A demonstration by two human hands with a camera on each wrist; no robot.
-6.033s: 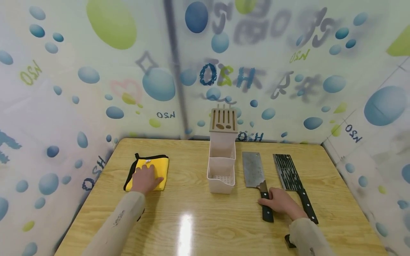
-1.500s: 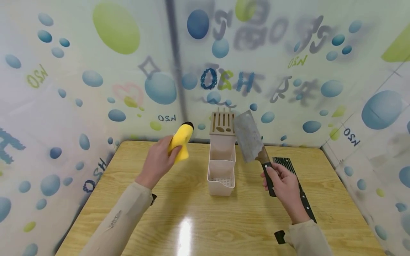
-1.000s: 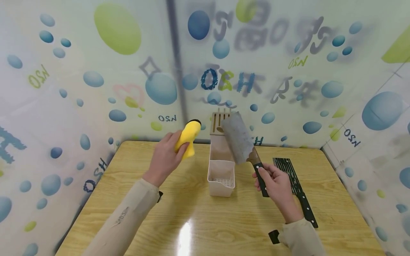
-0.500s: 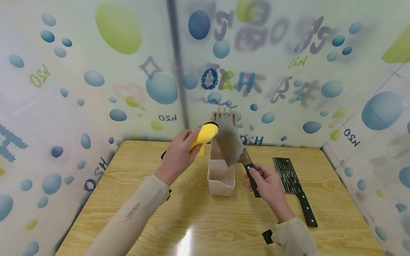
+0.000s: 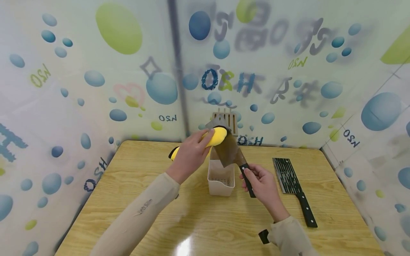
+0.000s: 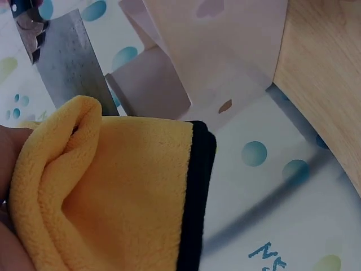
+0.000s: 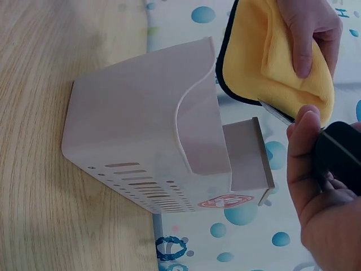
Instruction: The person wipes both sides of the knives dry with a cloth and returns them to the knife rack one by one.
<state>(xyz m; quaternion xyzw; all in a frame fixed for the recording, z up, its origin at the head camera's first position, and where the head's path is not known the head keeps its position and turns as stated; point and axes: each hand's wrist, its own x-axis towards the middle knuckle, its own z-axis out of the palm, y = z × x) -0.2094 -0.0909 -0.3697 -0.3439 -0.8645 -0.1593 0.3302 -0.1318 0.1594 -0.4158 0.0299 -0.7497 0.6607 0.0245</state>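
Note:
Pinched in my left hand is a folded yellow cloth with black edging, lying over the upper part of a cleaver blade. My right hand grips that cleaver's black handle, holding it raised with the blade pointing up and left. In the left wrist view the cloth fills the lower left, with the blade behind it. The right wrist view shows the left hand with thumb and fingers on the cloth, and the right hand round the dark handle.
A pale pink utensil holder with a slotted top stands behind and below the raised cleaver. To the right, a second cleaver with a black-streaked blade lies flat on the wooden table. Patterned sheeting rises behind the table.
Both hands lifted the cloth and cleaver from the table and drew together. Over the last second, the left hand moved right and the cleaver moved left, bringing the cloth over the blade.

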